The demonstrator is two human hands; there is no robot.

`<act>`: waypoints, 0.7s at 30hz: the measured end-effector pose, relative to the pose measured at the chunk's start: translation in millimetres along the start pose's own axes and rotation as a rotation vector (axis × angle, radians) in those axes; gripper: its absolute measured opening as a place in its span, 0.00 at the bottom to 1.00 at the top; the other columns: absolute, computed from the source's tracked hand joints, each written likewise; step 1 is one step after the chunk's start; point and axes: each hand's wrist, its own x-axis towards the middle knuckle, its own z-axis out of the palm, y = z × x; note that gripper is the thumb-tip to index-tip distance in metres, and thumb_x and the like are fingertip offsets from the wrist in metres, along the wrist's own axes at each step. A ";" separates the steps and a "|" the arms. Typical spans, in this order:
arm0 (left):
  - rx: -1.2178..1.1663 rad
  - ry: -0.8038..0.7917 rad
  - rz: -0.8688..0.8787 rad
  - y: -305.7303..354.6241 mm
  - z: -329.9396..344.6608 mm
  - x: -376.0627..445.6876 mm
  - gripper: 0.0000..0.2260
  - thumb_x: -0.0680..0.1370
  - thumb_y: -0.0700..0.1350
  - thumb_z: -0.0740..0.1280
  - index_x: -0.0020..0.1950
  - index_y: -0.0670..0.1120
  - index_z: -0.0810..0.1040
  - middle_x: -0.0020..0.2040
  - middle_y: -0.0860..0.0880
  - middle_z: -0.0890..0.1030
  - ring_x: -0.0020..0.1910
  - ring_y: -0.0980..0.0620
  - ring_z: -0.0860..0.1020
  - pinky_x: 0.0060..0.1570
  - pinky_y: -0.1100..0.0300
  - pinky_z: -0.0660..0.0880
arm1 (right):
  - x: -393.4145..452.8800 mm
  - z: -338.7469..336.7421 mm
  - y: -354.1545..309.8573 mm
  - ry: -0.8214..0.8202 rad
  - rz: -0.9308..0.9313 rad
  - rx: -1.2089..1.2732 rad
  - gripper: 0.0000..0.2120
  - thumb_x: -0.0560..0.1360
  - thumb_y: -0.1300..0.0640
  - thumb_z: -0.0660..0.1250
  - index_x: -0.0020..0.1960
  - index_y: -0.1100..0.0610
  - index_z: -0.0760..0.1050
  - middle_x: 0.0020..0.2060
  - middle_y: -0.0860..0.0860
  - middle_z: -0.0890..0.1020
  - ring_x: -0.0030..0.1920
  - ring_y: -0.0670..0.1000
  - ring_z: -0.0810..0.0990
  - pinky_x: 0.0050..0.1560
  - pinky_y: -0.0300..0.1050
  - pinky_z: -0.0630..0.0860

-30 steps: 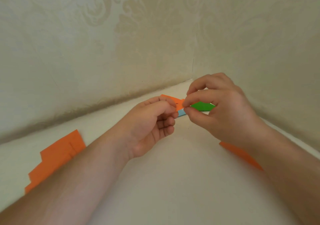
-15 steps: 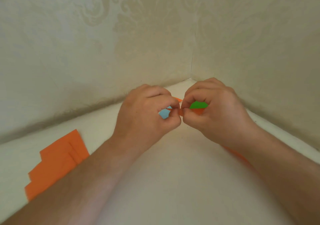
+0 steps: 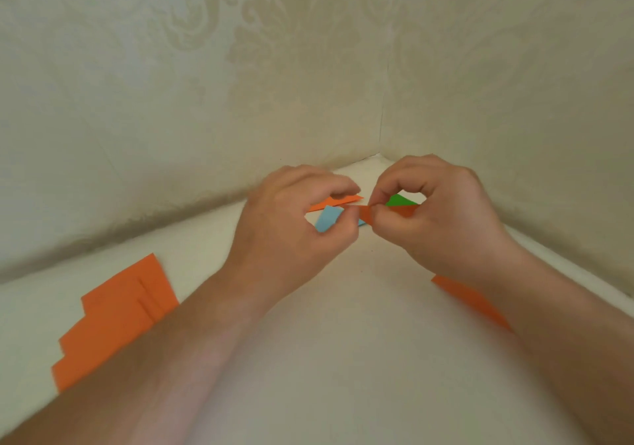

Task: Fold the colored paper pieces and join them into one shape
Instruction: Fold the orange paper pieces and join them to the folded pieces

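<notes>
Left hand [image 3: 295, 225] curled, thumb and fingertips pinching a small folded paper assembly at the blue piece [image 3: 327, 218]. Right hand [image 3: 435, 218] curled too, thumb and forefinger pinching the orange folded strip [image 3: 384, 212] where it meets the blue. Both hands are raised just over the white bench [image 3: 343, 341], fingertips almost touching.

Near side, left of the left forearm: fanned stack of orange paper sheets [image 3: 113, 314] flat on the bench. Under the right wrist: another orange paper piece [image 3: 470, 302], partly hidden by the arm.

Between the hands: blue, orange and green pieces meet. Green piece [image 3: 399, 200] shows inside the curl of the right fingers. Second orange strip [image 3: 336, 202] pokes out behind the left fingers; can't tell if it is already tucked in.

Step looks like joining: slotting the orange strip into the blue/green unit. Next move probably needs the left hand to hold the unit steady while the right pushes the strip end into the pocket, without crumpling.

Behind the hands: corner of patterned beige wall [image 3: 240, 84]. No brands, labels or writing readable.
</notes>
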 end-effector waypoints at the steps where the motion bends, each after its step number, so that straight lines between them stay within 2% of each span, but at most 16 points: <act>1: -0.021 -0.001 0.009 0.3 1.4 -0.5 0.06 0.73 0.49 0.70 0.48 0.53 0.86 0.44 0.63 0.82 0.46 0.59 0.79 0.50 0.58 0.76 | -0.3 0.6 -0.8 0.000 -0.006 0.010 0.08 0.69 0.57 0.75 0.36 0.45 0.80 0.39 0.42 0.83 0.50 0.47 0.78 0.48 0.45 0.74; 3: -0.054 0.010 -0.001 0.4 1.8 -0.7 0.04 0.73 0.47 0.70 0.42 0.53 0.85 0.40 0.66 0.79 0.44 0.60 0.79 0.47 0.61 0.75 | -1.0 2.0 -2.4 -0.010 -0.010 0.018 0.07 0.69 0.58 0.75 0.37 0.46 0.81 0.39 0.42 0.83 0.50 0.47 0.79 0.47 0.44 0.74; 5: -0.055 0.015 -0.028 -1.3 -0.2 0.1 0.04 0.72 0.48 0.69 0.40 0.54 0.84 0.38 0.65 0.79 0.43 0.59 0.79 0.45 0.63 0.74 | -1.0 2.3 -2.2 -0.016 -0.009 0.004 0.05 0.69 0.54 0.74 0.36 0.46 0.80 0.39 0.42 0.83 0.48 0.47 0.79 0.47 0.43 0.74; 8: -0.004 0.051 -0.053 -8.9 -5.9 2.3 0.03 0.71 0.45 0.70 0.39 0.51 0.82 0.38 0.59 0.81 0.41 0.56 0.79 0.45 0.57 0.76 | 4.3 -7.4 5.6 -0.014 0.036 -0.138 0.07 0.68 0.53 0.73 0.34 0.44 0.77 0.37 0.41 0.82 0.47 0.48 0.77 0.47 0.45 0.74; 10: 0.021 0.070 -0.083 -14.4 -10.3 4.4 0.02 0.71 0.44 0.70 0.39 0.51 0.82 0.38 0.59 0.81 0.41 0.56 0.79 0.46 0.55 0.77 | 8.8 -16.6 11.2 -0.036 0.085 -0.267 0.09 0.68 0.54 0.74 0.33 0.44 0.76 0.37 0.41 0.82 0.48 0.47 0.76 0.45 0.43 0.70; 13: 0.042 0.049 -0.094 -17.9 -12.3 5.0 0.02 0.71 0.46 0.69 0.39 0.51 0.81 0.38 0.58 0.81 0.42 0.56 0.79 0.47 0.53 0.77 | 11.9 -22.4 12.1 0.008 0.151 -0.318 0.06 0.69 0.54 0.72 0.35 0.46 0.77 0.39 0.40 0.81 0.49 0.48 0.76 0.45 0.44 0.68; 16: 0.069 0.007 -0.043 -13.0 -7.8 3.6 0.03 0.72 0.46 0.69 0.39 0.50 0.82 0.38 0.56 0.81 0.40 0.53 0.78 0.44 0.51 0.76 | 8.8 -18.2 3.4 0.076 0.029 -0.197 0.03 0.70 0.54 0.70 0.40 0.45 0.78 0.42 0.42 0.81 0.49 0.48 0.78 0.51 0.47 0.75; 18: 0.087 -0.010 0.002 -8.5 -4.1 2.7 0.05 0.72 0.49 0.67 0.39 0.50 0.82 0.37 0.56 0.81 0.39 0.53 0.78 0.42 0.51 0.76 | 5.7 -11.6 -1.5 0.031 -0.091 -0.158 0.07 0.69 0.51 0.69 0.46 0.47 0.81 0.43 0.42 0.81 0.49 0.49 0.78 0.52 0.45 0.74; 21: 0.055 -0.008 0.013 -5.8 -1.8 1.2 0.05 0.73 0.50 0.68 0.40 0.51 0.82 0.37 0.58 0.80 0.40 0.56 0.77 0.43 0.56 0.75 | 0.3 -1.2 -4.2 -0.081 -0.126 -0.137 0.06 0.70 0.48 0.69 0.44 0.47 0.83 0.41 0.41 0.82 0.48 0.48 0.77 0.50 0.45 0.74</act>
